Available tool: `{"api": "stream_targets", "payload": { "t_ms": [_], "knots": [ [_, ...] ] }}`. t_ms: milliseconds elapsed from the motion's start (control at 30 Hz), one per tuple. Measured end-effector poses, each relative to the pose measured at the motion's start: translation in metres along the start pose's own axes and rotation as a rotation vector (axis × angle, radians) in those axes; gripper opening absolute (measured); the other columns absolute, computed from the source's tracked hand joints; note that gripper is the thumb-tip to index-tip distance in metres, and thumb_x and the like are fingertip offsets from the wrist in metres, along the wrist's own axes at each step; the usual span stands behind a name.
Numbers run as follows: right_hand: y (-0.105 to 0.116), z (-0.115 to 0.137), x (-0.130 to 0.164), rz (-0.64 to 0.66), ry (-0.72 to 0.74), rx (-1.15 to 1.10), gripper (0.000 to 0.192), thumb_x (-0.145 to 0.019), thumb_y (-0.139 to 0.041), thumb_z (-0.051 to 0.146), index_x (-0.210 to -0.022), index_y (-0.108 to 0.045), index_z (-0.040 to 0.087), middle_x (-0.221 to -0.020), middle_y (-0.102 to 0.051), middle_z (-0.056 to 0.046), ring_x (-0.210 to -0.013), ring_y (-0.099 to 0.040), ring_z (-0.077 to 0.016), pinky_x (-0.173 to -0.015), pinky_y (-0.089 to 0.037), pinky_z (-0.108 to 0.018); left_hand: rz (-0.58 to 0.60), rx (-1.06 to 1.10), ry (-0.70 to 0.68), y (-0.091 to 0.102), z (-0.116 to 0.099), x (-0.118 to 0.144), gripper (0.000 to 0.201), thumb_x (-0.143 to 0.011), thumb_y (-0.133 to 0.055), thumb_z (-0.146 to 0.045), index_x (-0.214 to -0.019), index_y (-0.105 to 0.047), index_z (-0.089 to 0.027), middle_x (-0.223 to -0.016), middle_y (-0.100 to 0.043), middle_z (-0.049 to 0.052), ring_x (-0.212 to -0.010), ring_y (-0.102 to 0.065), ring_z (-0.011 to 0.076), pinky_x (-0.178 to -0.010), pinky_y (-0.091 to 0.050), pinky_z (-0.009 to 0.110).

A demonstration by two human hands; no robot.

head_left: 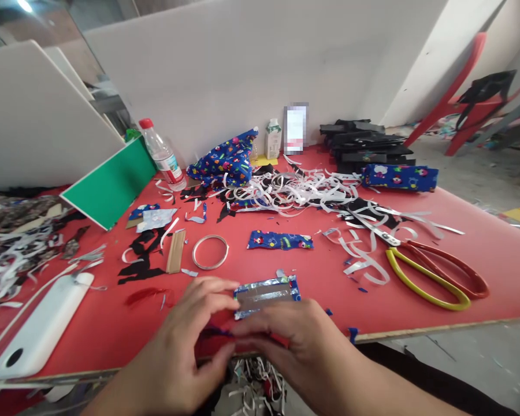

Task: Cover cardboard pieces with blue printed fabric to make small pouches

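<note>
Near the table's front edge lies a small flat brown panel (266, 296) with blue patterned fabric folded over its edges and shiny tape strips across it. My left hand (186, 329) curves around its left side, fingertips at the panel's corner, thumb lower down near my right fingertips. My right hand (294, 341) is closed at the panel's lower edge, thumb under the fingers. A thin dark blue sliver shows between the hands; what they pinch is mostly hidden. Beyond the panel is a blue patterned fabric strip (280, 240), with a tape roll (210, 252) to its left.
Large scissors (433, 271) lie open-handled at right. White and black scraps (303, 190) heap behind. A bottle (164, 156), green board (110, 185), carton (273, 138), lit screen (295, 128) and black stack (364, 144) stand farther back. A white device (43, 326) lies left.
</note>
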State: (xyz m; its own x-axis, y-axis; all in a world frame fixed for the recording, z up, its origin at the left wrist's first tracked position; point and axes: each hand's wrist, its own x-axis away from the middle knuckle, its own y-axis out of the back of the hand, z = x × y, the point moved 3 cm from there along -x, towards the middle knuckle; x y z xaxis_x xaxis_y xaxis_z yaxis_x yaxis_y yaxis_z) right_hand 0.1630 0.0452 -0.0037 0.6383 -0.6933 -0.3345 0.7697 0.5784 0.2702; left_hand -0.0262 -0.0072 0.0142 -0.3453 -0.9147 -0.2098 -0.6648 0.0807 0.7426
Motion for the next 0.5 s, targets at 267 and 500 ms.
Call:
{"api": "stream_targets", "payload": {
  "t_ms": [267,500],
  "knots": [
    [0.005,0.006,0.007,-0.075,0.122,0.207,0.018,-0.104,-0.065,0.031,-0.095,-0.079,0.024,-0.075,-0.081,0.002,-0.060,-0.074,-0.0107,-0.061,-0.058,-0.018,0.020,0.025,-0.172,-0.012,-0.009,0.001,0.046,-0.106,-0.044,-0.014,-0.151,-0.051,-0.024,-0.115,-0.080,0.008,-0.094,-0.078,0.0178,-0.079,-0.064,0.026],
    [0.020,-0.005,0.007,-0.018,0.048,0.200,0.012,-0.099,-0.070,0.018,-0.097,-0.078,0.026,-0.085,-0.079,0.002,-0.072,-0.075,-0.0114,-0.070,-0.060,-0.018,-0.062,-0.031,-0.062,-0.008,0.001,0.002,0.024,-0.107,-0.050,-0.018,-0.125,-0.065,-0.021,-0.097,-0.076,0.006,-0.084,-0.073,0.0162,-0.070,-0.060,0.026]
  ]
}}
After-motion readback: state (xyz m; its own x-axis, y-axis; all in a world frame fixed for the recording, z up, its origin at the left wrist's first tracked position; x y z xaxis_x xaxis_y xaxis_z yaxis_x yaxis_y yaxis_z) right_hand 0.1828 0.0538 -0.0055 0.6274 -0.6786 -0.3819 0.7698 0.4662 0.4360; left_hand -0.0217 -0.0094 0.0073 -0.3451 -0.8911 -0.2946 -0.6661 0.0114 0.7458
